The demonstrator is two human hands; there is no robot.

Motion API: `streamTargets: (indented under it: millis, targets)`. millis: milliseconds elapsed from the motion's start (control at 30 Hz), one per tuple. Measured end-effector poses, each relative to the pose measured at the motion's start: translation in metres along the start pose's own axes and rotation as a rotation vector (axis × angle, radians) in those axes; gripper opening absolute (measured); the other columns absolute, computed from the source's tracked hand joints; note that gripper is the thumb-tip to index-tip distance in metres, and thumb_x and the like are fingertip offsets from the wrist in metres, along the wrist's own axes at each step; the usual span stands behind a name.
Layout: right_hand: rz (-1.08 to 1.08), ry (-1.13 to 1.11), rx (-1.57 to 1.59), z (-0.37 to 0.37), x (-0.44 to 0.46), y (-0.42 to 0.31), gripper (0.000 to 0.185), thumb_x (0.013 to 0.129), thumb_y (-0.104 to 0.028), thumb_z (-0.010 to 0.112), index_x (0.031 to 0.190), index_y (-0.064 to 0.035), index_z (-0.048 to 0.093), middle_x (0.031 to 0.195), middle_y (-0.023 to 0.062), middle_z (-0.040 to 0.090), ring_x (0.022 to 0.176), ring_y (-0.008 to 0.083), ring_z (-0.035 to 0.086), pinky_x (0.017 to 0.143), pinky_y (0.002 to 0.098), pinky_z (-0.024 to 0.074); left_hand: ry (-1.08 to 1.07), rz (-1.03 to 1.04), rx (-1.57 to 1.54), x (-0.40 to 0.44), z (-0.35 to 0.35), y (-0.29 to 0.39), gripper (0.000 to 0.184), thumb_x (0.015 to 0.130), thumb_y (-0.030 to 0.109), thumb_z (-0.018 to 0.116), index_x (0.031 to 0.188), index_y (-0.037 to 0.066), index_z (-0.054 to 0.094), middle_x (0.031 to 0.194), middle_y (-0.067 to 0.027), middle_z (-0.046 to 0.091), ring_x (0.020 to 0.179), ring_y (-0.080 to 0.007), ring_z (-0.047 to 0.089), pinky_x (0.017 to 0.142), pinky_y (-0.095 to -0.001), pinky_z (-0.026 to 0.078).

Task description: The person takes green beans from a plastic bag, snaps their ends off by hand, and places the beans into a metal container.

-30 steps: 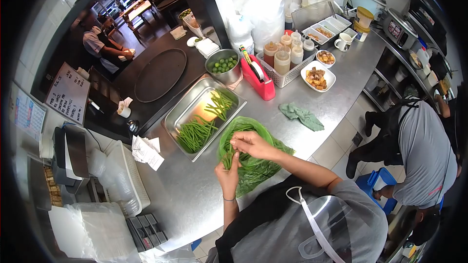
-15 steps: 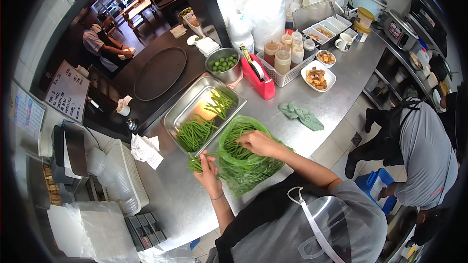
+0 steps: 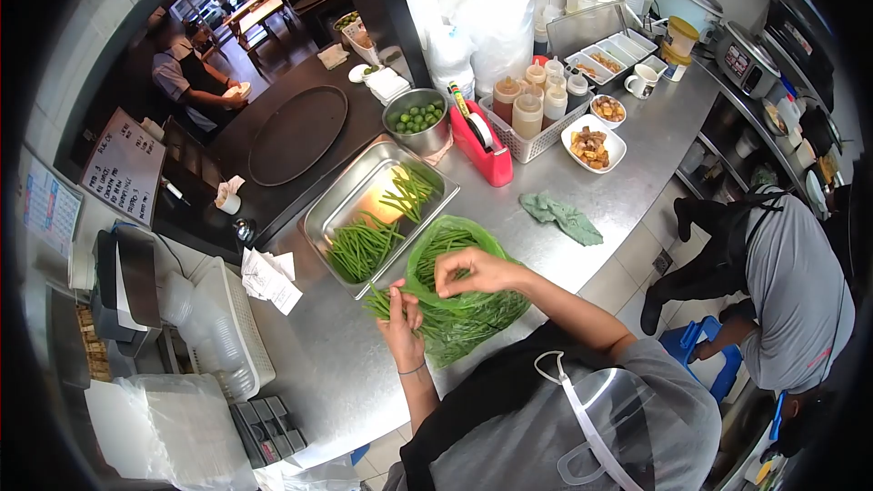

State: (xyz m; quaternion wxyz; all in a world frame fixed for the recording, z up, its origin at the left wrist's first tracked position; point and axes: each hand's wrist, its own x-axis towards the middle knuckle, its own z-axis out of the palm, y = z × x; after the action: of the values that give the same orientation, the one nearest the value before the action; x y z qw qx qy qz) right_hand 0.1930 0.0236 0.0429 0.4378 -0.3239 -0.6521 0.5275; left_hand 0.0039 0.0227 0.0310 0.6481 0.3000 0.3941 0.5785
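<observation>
Brushed grey steel forms the kitchen counter (image 3: 332,373), and a crumpled, translucent green plastic bag (image 3: 468,332) sits on it, close to the person's body. Just left of the bag, the left hand (image 3: 400,323) grasps a small bunch of slim green beans (image 3: 376,302) between thumb and fingers, its wrist low and its fingers pointing up and away from the body. Over the bag's mouth hovers the right hand (image 3: 477,273), wrist bent, back of the hand upward, fingertips drawn together; whether a bean is pinched between them I cannot tell. Loose green beans (image 3: 446,241) fill the bag's mouth beyond that hand. Each bean looks light and fairly stiff, likely to snap if bent sharply, perhaps slick if damp; a gentle pinch near the middle should suit one, a loose wrap of the fingers a bunch. The bag seems soft and apt to sag, so its rim is probably the better hold. Beyond the bag and to its left, a shallow rectangular silver metal tray (image 3: 350,191) carries two piles of green beans (image 3: 364,250). Farther past the bag stands a round steel bowl (image 3: 426,141) of small green fruits (image 3: 421,118).
</observation>
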Motion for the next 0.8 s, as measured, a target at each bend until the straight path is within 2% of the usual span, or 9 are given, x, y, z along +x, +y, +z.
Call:
streamTargets:
  millis: [33, 133, 300, 367, 500, 600, 700, 767, 800]
  targets:
    - [0.001, 0.002, -0.001, 0.0, -0.001, -0.005, 0.008, 0.079, -0.009, 0.067, 0.079, -0.0034, 0.062, 0.077, 0.0031, 0.057, 0.071, 0.0108, 0.055, 0.067, 0.0263, 0.0449, -0.04, -0.019, 0.006, 0.0, -0.003, -0.003, 0.022, 0.094, 0.019, 0.052, 0.104, -0.001, 0.056, 0.065, -0.0019, 0.052, 0.041, -0.0023, 0.03, 0.038, -0.0189, 0.022]
    - [-0.099, -0.283, -0.302, 0.005, -0.002, -0.012, 0.008, 0.077, -0.011, 0.064, 0.079, -0.0048, 0.06, 0.079, 0.0049, 0.055, 0.08, 0.0233, 0.054, 0.073, 0.0347, 0.0419, -0.108, -0.036, 0.078, -0.003, -0.001, -0.004, 0.021, 0.094, 0.019, 0.053, 0.101, -0.001, 0.056, 0.06, 0.0009, 0.046, 0.04, -0.0029, 0.031, 0.037, -0.0187, 0.021]
    - [-0.094, -0.313, -0.508, 0.01, -0.002, -0.011, 0.008, 0.074, -0.01, 0.064, 0.077, -0.0066, 0.058, 0.078, 0.004, 0.055, 0.082, 0.0246, 0.054, 0.071, 0.0365, 0.0418, -0.118, 0.034, 0.201, -0.005, -0.001, -0.007, 0.021, 0.093, 0.02, 0.055, 0.096, 0.0, 0.056, 0.056, 0.0032, 0.041, 0.04, -0.0031, 0.03, 0.037, -0.0197, 0.02]
    - [-0.117, -0.271, -0.709, 0.005, -0.004, -0.01, 0.008, 0.073, -0.012, 0.065, 0.077, -0.0079, 0.058, 0.077, 0.0032, 0.054, 0.083, 0.0238, 0.054, 0.071, 0.0386, 0.0416, 0.054, 0.079, 0.171, -0.003, -0.004, -0.005, 0.022, 0.092, 0.023, 0.056, 0.092, 0.001, 0.056, 0.055, 0.0038, 0.04, 0.039, -0.0037, 0.028, 0.038, -0.0204, 0.021]
    - [0.005, -0.165, -0.878, 0.0, -0.005, -0.008, 0.008, 0.072, -0.015, 0.064, 0.072, -0.0077, 0.06, 0.081, 0.0033, 0.059, 0.09, 0.0248, 0.057, 0.076, 0.0389, 0.0434, 0.097, 0.116, 0.119, 0.006, -0.024, 0.005, 0.024, 0.093, 0.027, 0.055, 0.085, 0.005, 0.054, 0.058, 0.0036, 0.04, 0.043, -0.0042, 0.03, 0.039, -0.0204, 0.022]
    - [0.06, -0.1, -1.113, -0.006, 0.002, 0.014, 0.009, 0.071, -0.016, 0.065, 0.074, -0.0079, 0.063, 0.09, 0.0043, 0.062, 0.093, 0.0251, 0.058, 0.077, 0.0394, 0.0452, 0.024, 0.002, -0.121, 0.011, -0.036, 0.009, 0.028, 0.093, 0.032, 0.053, 0.075, 0.012, 0.046, 0.067, 0.0014, 0.044, 0.053, -0.005, 0.037, 0.042, -0.02, 0.027]
    - [0.144, -0.075, -1.177, -0.014, 0.015, 0.039, 0.008, 0.072, -0.014, 0.063, 0.075, -0.0069, 0.064, 0.094, 0.0058, 0.063, 0.093, 0.0265, 0.06, 0.076, 0.0405, 0.0472, 0.01, -0.073, -0.179, 0.011, -0.038, 0.001, 0.022, 0.093, 0.03, 0.054, 0.082, 0.011, 0.049, 0.068, 0.0011, 0.044, 0.053, -0.0052, 0.038, 0.042, -0.0202, 0.029]
    - [0.031, 0.246, -1.277, -0.021, 0.025, 0.071, 0.007, 0.072, -0.01, 0.06, 0.073, -0.0067, 0.065, 0.091, 0.007, 0.063, 0.092, 0.0272, 0.061, 0.072, 0.0415, 0.0483, 0.017, -0.037, -0.113, 0.006, -0.023, -0.002, 0.019, 0.092, 0.026, 0.056, 0.087, 0.009, 0.05, 0.066, 0.0006, 0.045, 0.051, -0.0064, 0.038, 0.042, -0.0213, 0.03]
    - [0.069, 0.238, -1.391, -0.026, 0.028, 0.075, 0.01, 0.071, -0.007, 0.058, 0.078, -0.0077, 0.066, 0.091, 0.0072, 0.064, 0.092, 0.0259, 0.06, 0.072, 0.0402, 0.0485, 0.02, -0.001, -0.048, 0.004, -0.017, -0.002, 0.017, 0.091, 0.023, 0.058, 0.092, 0.008, 0.051, 0.065, 0.0001, 0.045, 0.049, -0.0075, 0.038, 0.042, -0.0224, 0.031]
